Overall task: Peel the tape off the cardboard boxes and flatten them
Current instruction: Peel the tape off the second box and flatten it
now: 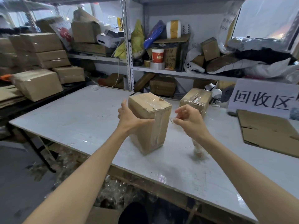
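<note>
A tall cardboard box (152, 117) stands upright on the white table (72, 117), with clear tape over its top and down its front edge. My left hand (129, 118) grips its upper left side, thumb across the front face. My right hand (189, 120) hovers just right of the box, its fingers loosely curled and thumb and forefinger apart. A blurred strip of clear tape (199, 151) is below my right wrist; I cannot tell whether it touches the hand. A second taped box (196, 98) stands behind my right hand.
A flattened cardboard sheet (268, 131) lies on the table at the right, below a white paper sign (262, 97). More boxes (40, 50) are stacked at the left and on the cluttered shelves (161, 68) behind. Discarded clear tape (119, 191) is piled under the table's near edge.
</note>
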Tool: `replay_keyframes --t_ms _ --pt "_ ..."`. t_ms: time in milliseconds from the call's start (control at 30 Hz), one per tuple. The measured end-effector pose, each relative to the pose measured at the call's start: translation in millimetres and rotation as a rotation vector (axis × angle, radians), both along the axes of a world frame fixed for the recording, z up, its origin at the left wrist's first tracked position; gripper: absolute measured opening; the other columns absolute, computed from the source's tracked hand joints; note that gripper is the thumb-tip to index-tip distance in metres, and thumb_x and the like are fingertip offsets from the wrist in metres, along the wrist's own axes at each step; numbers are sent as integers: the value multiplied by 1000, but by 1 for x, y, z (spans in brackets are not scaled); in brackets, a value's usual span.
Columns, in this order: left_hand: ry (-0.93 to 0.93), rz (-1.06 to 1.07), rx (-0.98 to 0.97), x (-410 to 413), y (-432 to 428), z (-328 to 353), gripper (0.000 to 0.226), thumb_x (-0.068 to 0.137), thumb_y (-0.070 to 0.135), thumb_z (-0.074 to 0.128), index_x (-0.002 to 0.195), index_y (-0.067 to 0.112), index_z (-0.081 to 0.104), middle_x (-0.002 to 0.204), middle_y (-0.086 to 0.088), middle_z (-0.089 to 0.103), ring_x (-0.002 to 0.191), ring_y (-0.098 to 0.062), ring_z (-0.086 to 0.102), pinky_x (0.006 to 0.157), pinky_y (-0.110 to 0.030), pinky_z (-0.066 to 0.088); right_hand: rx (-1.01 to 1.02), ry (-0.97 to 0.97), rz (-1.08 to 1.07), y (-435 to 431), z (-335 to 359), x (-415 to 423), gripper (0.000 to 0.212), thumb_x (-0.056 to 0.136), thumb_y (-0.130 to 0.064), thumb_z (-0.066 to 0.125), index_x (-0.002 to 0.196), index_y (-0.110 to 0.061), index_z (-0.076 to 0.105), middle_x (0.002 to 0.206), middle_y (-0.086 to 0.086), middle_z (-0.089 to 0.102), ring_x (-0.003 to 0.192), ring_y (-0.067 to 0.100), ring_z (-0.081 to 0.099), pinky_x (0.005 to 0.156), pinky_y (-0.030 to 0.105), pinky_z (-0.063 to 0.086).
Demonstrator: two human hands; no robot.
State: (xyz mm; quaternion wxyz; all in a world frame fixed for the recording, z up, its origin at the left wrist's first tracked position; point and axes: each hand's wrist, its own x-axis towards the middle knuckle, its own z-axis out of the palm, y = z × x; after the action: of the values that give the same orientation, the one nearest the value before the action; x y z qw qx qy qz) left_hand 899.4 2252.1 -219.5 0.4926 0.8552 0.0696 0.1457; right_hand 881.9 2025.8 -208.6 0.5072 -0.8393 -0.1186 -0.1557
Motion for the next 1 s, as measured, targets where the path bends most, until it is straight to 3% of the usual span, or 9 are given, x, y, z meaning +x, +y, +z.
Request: replay_keyframes --t_ms 133,200,333,433,533,733,867,933,1000 --pt "-37 -48 -178 6 -1 7 125 41 64 86 143 21 28 142 -7 36 130 -25 43 97 -36 49 -118 -2 15 3 0 8 3 87 -15 66 87 -17 68 89 1 55 78 7 55 70 16 45" --pt "99 -113 -114 11 3 12 140 40 63 89 151 29 10 154 -6 17 141 -29 27 109 -48 37 -130 86 18 7 -4 10 7 92 -16 60 85 -16 61 95 6 57 85 11 59 77 27 49" --pt "148 -229 11 6 8 1 158 37 46 92 150 37 -18 158 -2 7 145 -27 15 116 -54 25 132 154 8 5 -9 8 5 94 -10 57 91 -6 54 84 14 70 61 25 68 51 34 52" --pt "39 -157 -59 2 8 -6 151 40 39 97 151 34 -5 153 -7 19 141 -27 25 113 -50 34 65 79 -18 3 -12 6 7 89 -5 58 89 -10 63 78 7 72 65 17 68 52 24 45" --pt "-34 -90 5 0 -2 -2 145 42 47 96 151 35 1 148 -8 23 138 -26 27 109 -50 36 -71 -18 -31 12 -6 0 22 87 -4 50 84 -14 70 73 -2 69 72 14 65 66 31 49" --pt "-133 -23 94 -5 -17 46 129 43 80 70 151 41 12 134 -6 30 117 -19 26 91 -40 33 -82 -55 -187 16 13 -8 59 93 -49 37 52 -6 43 56 13 48 55 23 43 56 36 33" --pt "-8 -59 -81 -6 -9 59 124 41 85 67 147 34 28 139 -6 39 126 -28 42 102 -47 43 -95 -193 -140 20 22 -11 50 100 -31 47 60 -2 56 82 8 52 67 18 49 64 29 39" --pt "66 -69 -162 -9 -3 53 123 41 83 68 145 30 30 138 -7 43 122 -30 48 100 -50 46 -35 -212 -104 18 25 -12 44 101 -24 45 64 -4 57 79 2 49 67 18 50 61 18 40" --pt "115 -74 -261 -12 3 51 127 40 81 70 146 26 28 134 -8 47 117 -29 53 96 -50 49 28 -236 -90 12 27 -12 39 102 -20 43 70 -1 56 65 -2 49 60 20 48 58 26 41"
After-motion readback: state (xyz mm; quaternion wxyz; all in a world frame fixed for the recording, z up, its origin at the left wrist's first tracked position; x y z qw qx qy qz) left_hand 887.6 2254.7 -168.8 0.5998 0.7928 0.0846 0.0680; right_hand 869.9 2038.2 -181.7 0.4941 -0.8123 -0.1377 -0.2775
